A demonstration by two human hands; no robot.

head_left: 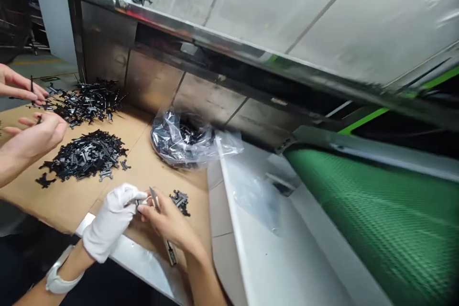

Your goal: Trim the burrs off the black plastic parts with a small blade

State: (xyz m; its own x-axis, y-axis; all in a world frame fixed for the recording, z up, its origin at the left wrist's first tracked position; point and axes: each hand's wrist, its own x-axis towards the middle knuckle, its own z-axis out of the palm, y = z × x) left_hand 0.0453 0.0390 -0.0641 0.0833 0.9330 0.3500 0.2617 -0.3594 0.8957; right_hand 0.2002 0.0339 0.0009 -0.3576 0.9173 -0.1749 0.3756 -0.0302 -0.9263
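Note:
My left hand [112, 220], in a white glove, pinches a small dark plastic part [137, 202] between thumb and fingers. Bare and close against it, my right hand [171, 222] is closed on a utility knife [171, 253]. The knife's blade points up past the fingers, beside the part, and its handle end sticks out below the palm. My right fingertips meet the left ones at the part, most of which they hide. Just right of my right hand lies a small pile of black plastic parts [180, 202] on the cardboard-covered table [147, 172].
A larger heap of black parts [88, 155] lies at left, with a heap of parts on thin stems [89, 100] behind it. A co-worker's hands [39, 136] work there. A plastic-lined container [182, 141] stands at the back. A green conveyor belt [373, 220] runs at right.

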